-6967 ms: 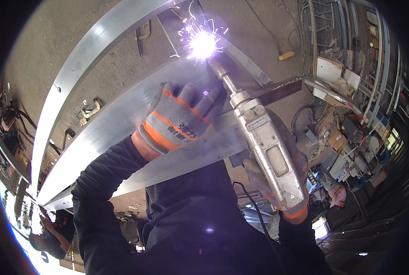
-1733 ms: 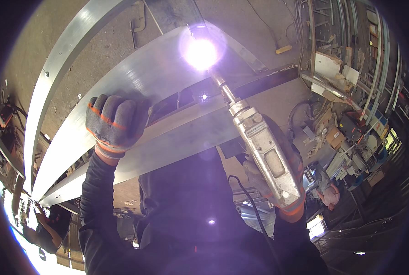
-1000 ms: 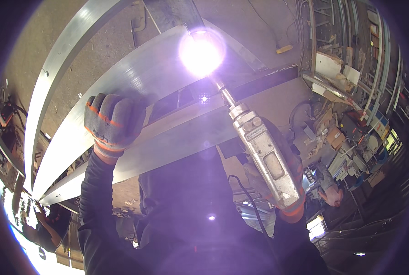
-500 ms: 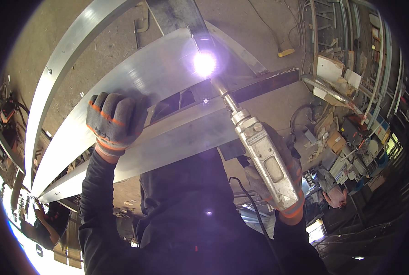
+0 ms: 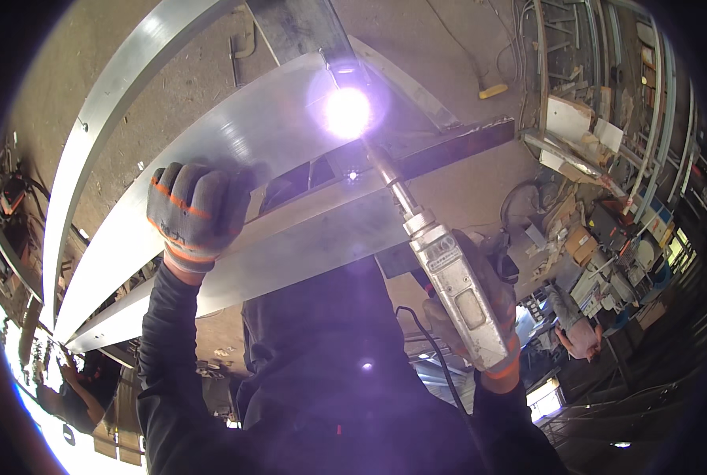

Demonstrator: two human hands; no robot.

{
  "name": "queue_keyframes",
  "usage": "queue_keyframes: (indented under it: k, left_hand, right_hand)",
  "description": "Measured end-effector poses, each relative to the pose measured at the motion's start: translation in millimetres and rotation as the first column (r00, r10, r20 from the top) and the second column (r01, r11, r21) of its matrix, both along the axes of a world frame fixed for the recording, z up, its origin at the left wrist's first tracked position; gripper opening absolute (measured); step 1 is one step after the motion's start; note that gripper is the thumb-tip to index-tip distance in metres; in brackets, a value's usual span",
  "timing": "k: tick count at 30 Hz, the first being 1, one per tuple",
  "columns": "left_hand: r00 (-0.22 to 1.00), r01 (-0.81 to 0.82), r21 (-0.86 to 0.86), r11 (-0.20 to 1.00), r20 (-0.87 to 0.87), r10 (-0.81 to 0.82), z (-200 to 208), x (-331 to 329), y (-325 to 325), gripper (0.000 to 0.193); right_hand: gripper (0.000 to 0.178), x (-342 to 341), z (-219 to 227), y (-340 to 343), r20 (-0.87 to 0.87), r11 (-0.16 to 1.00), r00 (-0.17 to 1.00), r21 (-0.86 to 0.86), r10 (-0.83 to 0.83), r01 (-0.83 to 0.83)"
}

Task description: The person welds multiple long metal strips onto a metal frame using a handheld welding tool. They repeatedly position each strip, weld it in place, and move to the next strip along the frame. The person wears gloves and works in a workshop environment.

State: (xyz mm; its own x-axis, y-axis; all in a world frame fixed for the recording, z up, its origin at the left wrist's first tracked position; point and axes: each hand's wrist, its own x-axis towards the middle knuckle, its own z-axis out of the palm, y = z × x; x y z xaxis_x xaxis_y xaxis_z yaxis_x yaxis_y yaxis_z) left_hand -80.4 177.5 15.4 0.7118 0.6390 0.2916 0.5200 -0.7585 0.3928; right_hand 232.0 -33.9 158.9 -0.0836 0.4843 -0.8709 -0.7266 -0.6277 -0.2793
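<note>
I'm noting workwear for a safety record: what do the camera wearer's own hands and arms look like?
The left hand and right hand wear grey, orange-striped gloves with orange at the cuffs. The sleeves are long and dark, ending just short of the gloves.

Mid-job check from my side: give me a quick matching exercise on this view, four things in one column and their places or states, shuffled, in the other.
Things:
1. Left hand
2. Silver tool
3. White glow
4. Yellow piece

Places or states:
A. Lying on the floor, away from both hands
B. Gloved, fingers curled, over the curved metal panel
C. Held in the right hand
D. Just beyond the nozzle

Pairs: 1-B, 2-C, 3-D, 4-A
</note>
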Motion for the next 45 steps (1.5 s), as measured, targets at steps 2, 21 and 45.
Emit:
queue_keyframes:
  k: [2, 21, 45]
  left_hand:
    - [1.0, -0.021, 0.001, 1.0, -0.011, 0.021, -2.0, -0.8, 0.0, 0.029]
    - [0.999, -0.042, 0.021, 0.999, -0.024, 0.042, -1.7, 3.1, 0.3, 0.022]
    - [0.586, 0.587, -0.808, -0.056, 0.376, 0.718, 97.5, 143.1, -89.3, 0.053]
  right_hand:
    - [0.072, -0.5, 1.9, -2.7, 0.076, 0.998, 0.995, -0.004, 0.062, -0.062]
    - [0.066, -3.4, 8.6, -29.1, 0.38, 0.957, 0.889, 0.034, 0.256, -0.29]
    - [0.075, -29.2, 53.4, -62.2, -0.023, 0.956, 0.965, 0.133, -0.261, 0.262]
